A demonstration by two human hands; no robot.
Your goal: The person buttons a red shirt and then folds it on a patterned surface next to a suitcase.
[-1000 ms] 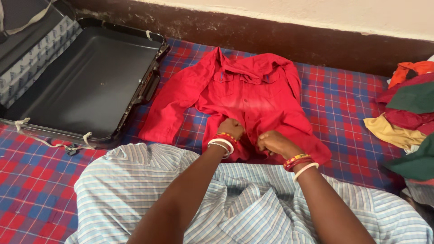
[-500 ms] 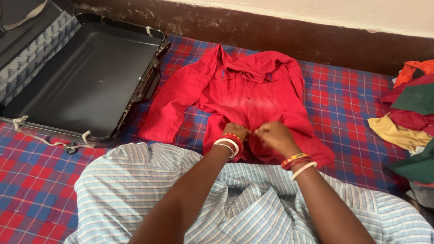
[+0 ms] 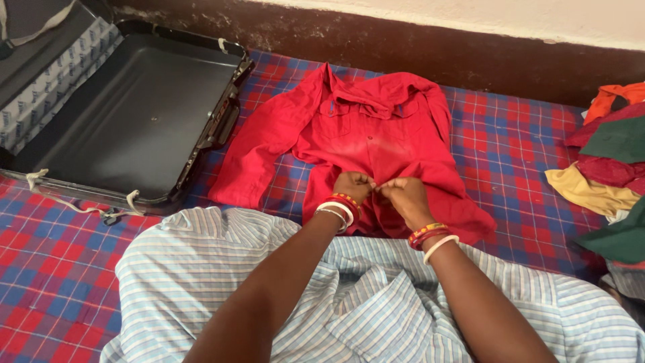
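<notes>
A red shirt [image 3: 363,144] lies spread face up on a checked red-and-blue bedsheet [image 3: 517,154], in the middle of the frame, collar toward the wall at the top, one sleeve slanting down to the left. Both hands meet at the shirt's front opening, low on the garment, just above centre frame. The left hand [image 3: 353,186] has its grip pressed together, pinching the shirt's front edge; the right hand [image 3: 403,195] does the same on the facing edge, and the two sets of fingertips touch. Bangles in red, gold and white ring both wrists. A light blue striped cloth [image 3: 356,296] covers the lap across the bottom of the frame, beneath the forearms.

An open black suitcase [image 3: 127,114] sits in the upper left, its near rim just beside the shirt's sleeve. A heap of clothes [image 3: 608,181] in orange, green, maroon and yellow sits at the right edge, well apart from the shirt.
</notes>
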